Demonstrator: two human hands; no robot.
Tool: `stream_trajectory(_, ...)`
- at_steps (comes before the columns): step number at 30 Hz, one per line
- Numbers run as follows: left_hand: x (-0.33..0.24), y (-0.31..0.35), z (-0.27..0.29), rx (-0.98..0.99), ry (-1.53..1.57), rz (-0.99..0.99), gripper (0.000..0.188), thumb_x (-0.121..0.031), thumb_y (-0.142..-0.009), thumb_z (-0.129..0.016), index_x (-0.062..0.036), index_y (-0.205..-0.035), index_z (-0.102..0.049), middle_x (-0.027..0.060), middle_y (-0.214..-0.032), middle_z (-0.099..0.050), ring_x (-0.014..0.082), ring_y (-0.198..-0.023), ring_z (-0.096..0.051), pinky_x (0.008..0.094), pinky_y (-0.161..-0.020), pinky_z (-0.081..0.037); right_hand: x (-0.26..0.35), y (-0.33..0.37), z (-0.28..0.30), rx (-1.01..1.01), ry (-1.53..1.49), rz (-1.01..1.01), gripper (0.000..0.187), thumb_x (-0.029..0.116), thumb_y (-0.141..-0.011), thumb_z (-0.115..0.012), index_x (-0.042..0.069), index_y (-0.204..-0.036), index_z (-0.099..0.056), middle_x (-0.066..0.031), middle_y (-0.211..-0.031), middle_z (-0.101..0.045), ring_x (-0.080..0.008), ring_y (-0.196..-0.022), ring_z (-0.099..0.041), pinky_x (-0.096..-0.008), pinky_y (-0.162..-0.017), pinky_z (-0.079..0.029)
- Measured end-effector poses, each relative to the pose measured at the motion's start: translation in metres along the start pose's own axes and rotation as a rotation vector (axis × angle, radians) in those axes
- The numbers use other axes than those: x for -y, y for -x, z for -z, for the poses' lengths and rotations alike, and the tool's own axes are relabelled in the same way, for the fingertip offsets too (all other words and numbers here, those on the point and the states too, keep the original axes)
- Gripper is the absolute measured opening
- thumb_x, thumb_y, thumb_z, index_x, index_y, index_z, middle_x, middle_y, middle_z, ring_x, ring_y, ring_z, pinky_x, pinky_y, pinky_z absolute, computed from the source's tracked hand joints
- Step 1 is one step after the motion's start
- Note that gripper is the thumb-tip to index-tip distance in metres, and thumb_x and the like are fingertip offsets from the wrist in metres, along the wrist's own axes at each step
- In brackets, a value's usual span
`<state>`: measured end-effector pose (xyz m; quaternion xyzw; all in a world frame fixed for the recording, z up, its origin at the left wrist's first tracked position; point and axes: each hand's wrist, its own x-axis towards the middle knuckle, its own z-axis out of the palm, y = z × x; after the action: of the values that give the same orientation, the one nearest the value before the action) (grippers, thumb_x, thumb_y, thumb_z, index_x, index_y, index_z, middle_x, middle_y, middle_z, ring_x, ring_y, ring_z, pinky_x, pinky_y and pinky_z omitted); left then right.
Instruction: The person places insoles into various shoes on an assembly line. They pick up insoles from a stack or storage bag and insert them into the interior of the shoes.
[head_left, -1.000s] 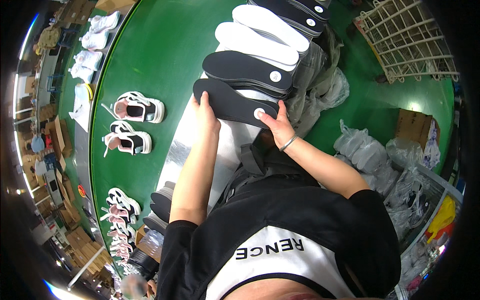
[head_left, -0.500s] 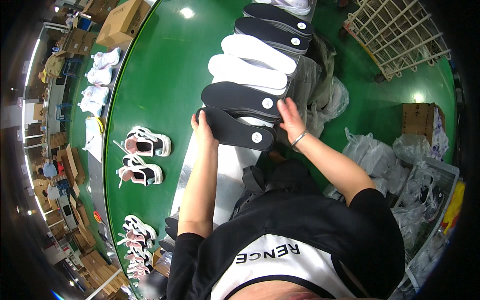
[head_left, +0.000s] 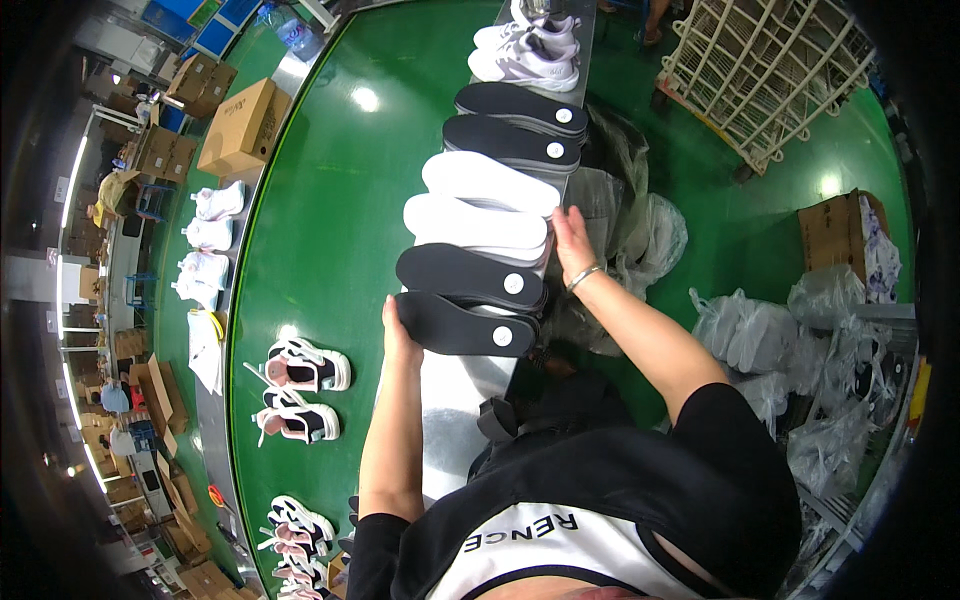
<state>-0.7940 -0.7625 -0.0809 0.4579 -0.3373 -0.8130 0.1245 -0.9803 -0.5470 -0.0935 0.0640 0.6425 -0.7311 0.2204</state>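
Nearest me on a metal bench lies a stack of black insoles [head_left: 455, 325] with a round white sticker at the heel. My left hand [head_left: 400, 332] grips its toe end, with some fingers hidden by the stack. Just beyond is another black insole stack [head_left: 455, 272]. Farther along are two white insole stacks, one nearer [head_left: 470, 225] and one farther [head_left: 485, 182]. Beside their heel ends my right hand [head_left: 574, 245] has its fingers extended and holds nothing; whether it touches them I cannot tell. More black insoles [head_left: 505, 143] lie past the white ones.
White sneakers [head_left: 525, 62] stand at the bench's far end. To my left, black-and-pink sneakers [head_left: 305, 365] rest on a green surface; white shoes [head_left: 205, 275] line its edge near a cardboard box [head_left: 243, 125]. On the right are a wire cart [head_left: 765, 80] and plastic-bagged goods [head_left: 750, 330].
The view has shifted, so the bench appears lower. My right hand has moved away from me, from the black insoles to beside the white ones. The nearest stack now sits closer against its neighbour.
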Motion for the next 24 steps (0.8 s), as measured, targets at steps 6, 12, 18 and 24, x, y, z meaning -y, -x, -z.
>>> stream_trajectory(6, 0.003, 0.02, 0.01, -0.305, -0.172, -0.036, 0.066, -0.047, -0.079, -0.044, -0.0057, -0.126, -0.025, 0.0111, -0.131, -0.028, 0.0268, -0.118, -0.03, 0.0427, -0.095, -0.024, -0.027, -0.019, 0.009, -0.184, 0.127, 0.103, 0.069, 0.042, -0.079, -0.048, -0.01, -0.12, -0.029, -0.0241, -0.123, -0.035, -0.0291, -0.115, -0.035, -0.0325, -0.095, -0.027)
stream_trajectory(12, 0.077, 0.037, 0.108, -0.606, -1.236, -0.204, 0.071, -0.041, -0.073, -0.054, -0.0101, -0.129, -0.022, 0.0198, -0.132, -0.02, 0.0335, -0.121, -0.022, 0.0418, -0.096, -0.023, 0.038, -0.063, 0.045, -0.215, 0.442, 0.583, 0.038, 0.021, -0.077, -0.056, 0.001, -0.107, -0.046, -0.0152, -0.104, -0.05, -0.0282, -0.096, -0.048, -0.0346, -0.083, -0.039)
stream_trajectory(18, 0.09, 0.086, 0.082, -0.408, -1.53, 0.106, 0.105, -0.065, -0.06, -0.054, -0.0081, -0.132, -0.003, 0.0226, -0.135, 0.009, 0.0375, -0.124, 0.013, 0.0569, -0.094, 0.0, 0.144, -0.189, 0.001, -0.268, 1.191, 0.999, 0.036, 0.02, -0.071, -0.059, 0.005, -0.103, -0.049, -0.0153, -0.103, -0.051, -0.0322, -0.092, -0.048, -0.0399, -0.078, -0.04)
stream_trajectory(24, 0.084, 0.096, 0.076, -0.334, -1.51, 0.216, 0.109, -0.07, -0.06, -0.048, -0.0036, -0.131, 0.001, 0.0283, -0.132, 0.012, 0.0407, -0.121, 0.02, 0.0576, -0.092, 0.007, 0.199, -0.26, -0.037, -0.297, 1.635, 0.609, 0.032, 0.032, -0.068, -0.058, 0.014, -0.094, -0.054, -0.0099, -0.1, -0.053, -0.0301, -0.095, -0.049, -0.045, -0.073, -0.043)
